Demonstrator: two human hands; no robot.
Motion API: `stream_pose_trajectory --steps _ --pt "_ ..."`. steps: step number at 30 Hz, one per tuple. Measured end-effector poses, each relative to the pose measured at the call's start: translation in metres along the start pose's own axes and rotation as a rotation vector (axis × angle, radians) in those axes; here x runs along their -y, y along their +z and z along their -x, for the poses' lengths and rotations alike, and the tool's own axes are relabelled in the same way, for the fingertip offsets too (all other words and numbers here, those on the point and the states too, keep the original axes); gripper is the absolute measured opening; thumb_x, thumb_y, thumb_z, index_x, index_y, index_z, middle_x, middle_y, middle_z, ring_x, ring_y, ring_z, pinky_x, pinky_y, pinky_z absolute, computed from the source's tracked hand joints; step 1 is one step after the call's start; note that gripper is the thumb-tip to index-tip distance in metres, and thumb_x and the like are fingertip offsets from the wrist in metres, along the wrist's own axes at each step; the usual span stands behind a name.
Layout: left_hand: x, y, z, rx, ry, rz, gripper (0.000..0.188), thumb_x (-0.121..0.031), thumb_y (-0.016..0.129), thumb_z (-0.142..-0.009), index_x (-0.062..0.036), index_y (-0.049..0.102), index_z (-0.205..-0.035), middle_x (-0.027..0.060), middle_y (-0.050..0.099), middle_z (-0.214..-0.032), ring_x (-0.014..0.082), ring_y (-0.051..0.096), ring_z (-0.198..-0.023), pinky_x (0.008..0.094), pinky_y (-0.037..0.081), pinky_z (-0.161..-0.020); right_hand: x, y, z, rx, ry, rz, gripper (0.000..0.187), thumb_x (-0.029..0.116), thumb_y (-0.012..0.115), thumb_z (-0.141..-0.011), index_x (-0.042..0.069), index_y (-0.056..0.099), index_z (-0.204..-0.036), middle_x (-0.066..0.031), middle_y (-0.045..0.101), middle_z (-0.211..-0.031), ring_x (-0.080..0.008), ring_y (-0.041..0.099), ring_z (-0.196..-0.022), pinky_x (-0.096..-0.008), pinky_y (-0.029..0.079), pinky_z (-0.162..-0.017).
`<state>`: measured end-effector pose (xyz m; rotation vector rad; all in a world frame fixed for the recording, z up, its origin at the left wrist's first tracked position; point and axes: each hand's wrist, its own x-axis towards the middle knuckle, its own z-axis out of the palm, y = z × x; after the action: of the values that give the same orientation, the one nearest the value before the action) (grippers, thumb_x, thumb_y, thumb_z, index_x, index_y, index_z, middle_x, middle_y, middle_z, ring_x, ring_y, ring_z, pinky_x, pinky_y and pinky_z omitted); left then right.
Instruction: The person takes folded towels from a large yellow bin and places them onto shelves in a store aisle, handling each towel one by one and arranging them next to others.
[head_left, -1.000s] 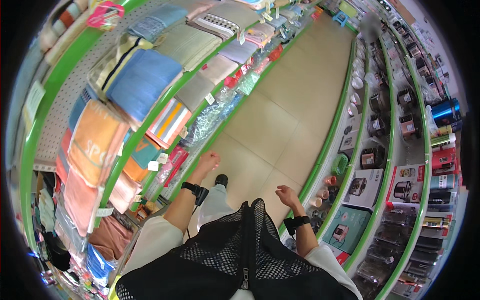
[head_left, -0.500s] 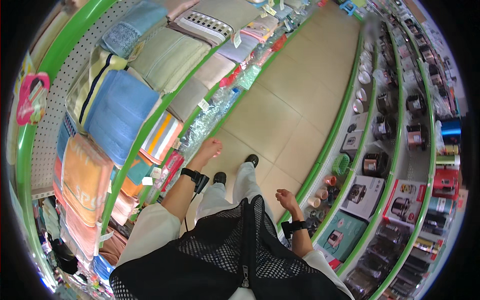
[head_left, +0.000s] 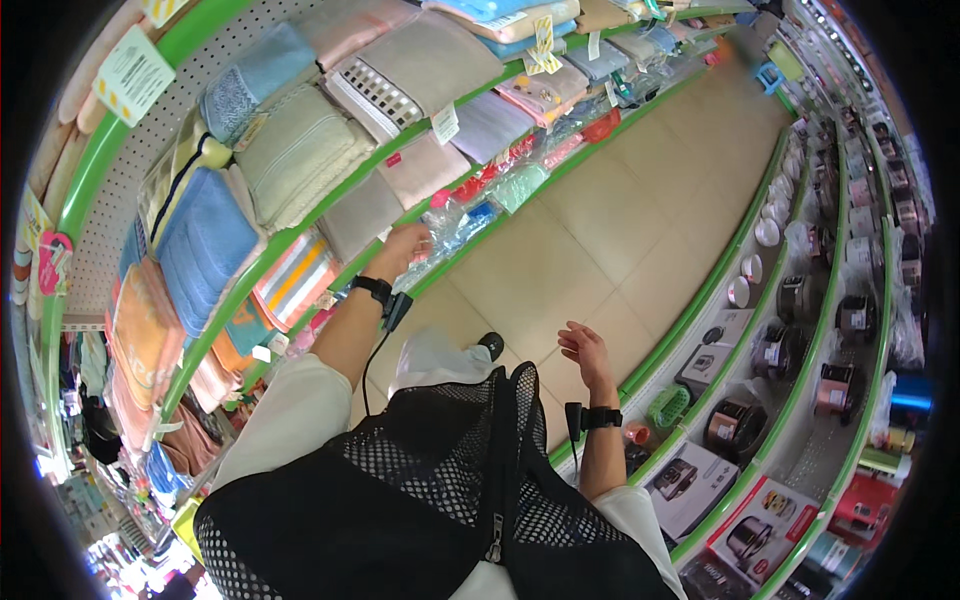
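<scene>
My left hand [head_left: 402,250] hangs in front of the left shelf unit, its fingers loosely curled with nothing seen in them. In this view it overlaps the lower shelf, nearest to a grey folded towel [head_left: 360,215] and some clear plastic packs [head_left: 455,225]. On the other side, my right hand [head_left: 583,352] is held over the aisle floor, fingers stretched and a little apart, holding nothing. A black strap with a small device [head_left: 598,417] circles the right wrist. Another such strap [head_left: 373,288] is on the left wrist, with a cable running down from its device.
Folded towels, among them a blue one [head_left: 205,245], fill the green-edged shelves [head_left: 235,305] on the left. Boxed appliances [head_left: 755,528], pots [head_left: 735,425] and a green basket [head_left: 670,405] line the right shelves. The tiled aisle [head_left: 590,230] runs ahead to a blue stool [head_left: 768,78].
I have moved forward along the aisle, and the view has turned somewhat left. My left hand now overlaps the lower towel shelf. The right hand has risen, and its fingers have opened out.
</scene>
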<state>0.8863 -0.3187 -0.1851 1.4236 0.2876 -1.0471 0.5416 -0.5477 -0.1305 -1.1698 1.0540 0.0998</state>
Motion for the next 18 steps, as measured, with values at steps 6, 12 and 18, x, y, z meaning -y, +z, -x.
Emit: stream_pose_trajectory --steps 6,12,18 --pt "-0.017 0.019 -0.073 -0.179 -0.084 0.417 0.034 -0.021 0.056 -0.078 -0.0006 0.049 -0.104 0.0147 0.051 -0.102 0.0268 0.054 -0.091 0.0387 0.047 -0.079 0.039 -0.025 -0.047 0.060 0.045 -0.117 0.034 0.021 0.047 -0.089 0.001 0.048 -0.117 -0.0087 0.061 -0.099 -0.0145 0.058 -0.085 -0.0278 0.047 -0.076" --pt "-0.033 0.023 -0.129 -0.279 0.003 1.100 0.043 -0.027 0.053 -0.081 0.0027 0.040 -0.109 0.0137 0.049 -0.104 0.0254 0.051 -0.096 0.0393 0.043 -0.088 0.079 -0.026 -0.104 0.032 0.094 -0.115 0.036 0.020 0.047 -0.087 0.001 0.048 -0.117 -0.0082 0.061 -0.098 -0.0143 0.059 -0.084 -0.0280 0.048 -0.075" --pt "-0.061 0.053 -0.174 -0.475 -0.141 1.281 0.030 -0.029 0.057 -0.078 -0.0041 0.053 -0.095 0.0078 0.055 -0.086 0.0218 0.057 -0.079 0.0360 0.050 -0.072 0.118 -0.031 -0.139 -0.060 0.111 -0.059 0.036 0.021 0.048 -0.087 0.001 0.049 -0.117 -0.0074 0.062 -0.097 -0.0135 0.059 -0.083 -0.0271 0.047 -0.074"
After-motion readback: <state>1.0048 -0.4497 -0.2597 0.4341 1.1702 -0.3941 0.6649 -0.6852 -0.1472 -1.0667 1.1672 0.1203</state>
